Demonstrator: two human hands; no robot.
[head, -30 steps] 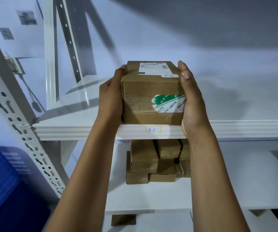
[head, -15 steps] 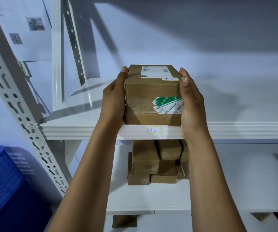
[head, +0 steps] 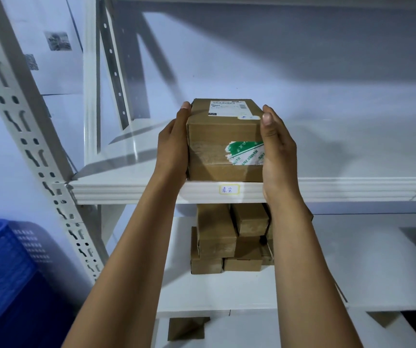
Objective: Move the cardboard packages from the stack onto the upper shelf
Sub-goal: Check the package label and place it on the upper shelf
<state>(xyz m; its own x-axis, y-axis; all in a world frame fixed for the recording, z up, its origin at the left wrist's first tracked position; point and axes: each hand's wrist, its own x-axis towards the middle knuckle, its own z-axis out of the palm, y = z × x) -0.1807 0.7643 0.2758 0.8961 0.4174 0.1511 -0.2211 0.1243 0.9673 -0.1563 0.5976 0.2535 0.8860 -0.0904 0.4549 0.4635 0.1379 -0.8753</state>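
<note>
A: While the white metal shelving rack (head: pixel 26 116) is filling most of the view, what is sitting on its upper shelf (head: pixel 339 159)?

B: A brown rectangular cardboard package (head: pixel 224 139) is resting on the upper shelf at its front edge, upright, with its near face just above the shelf's lip. To the lower left, a blue perforated plastic crate (head: pixel 3 280) is standing beside the rack's slotted upright.

A: And where is the stack lying?

B: The stack of smaller brown cardboard packages (head: pixel 229 239) is sitting on the white lower shelf (head: pixel 352 272), directly beneath the package above, between the two forearms.

A: How are the hands holding that package?

B: The left hand (head: pixel 174 146) is lying flat against the package's left side, its thumb reaching up to the top corner; its other fingers are hiding behind the package, so I cannot tell how they are set. The right hand (head: pixel 279 154) is pressing the right side, thumb upright along the front corner, fingers wrapping round out of sight.

A: Any smaller marks?

B: A torn strip of green and white printed tape (head: pixel 245 153) is crossing the package's front, partly running under the right hand. A white shipping label (head: pixel 227 108) is lying on its top. A small yellowish tag with handwriting (head: pixel 229 189) is sticking to the shelf's front edge, just below the package.
</note>
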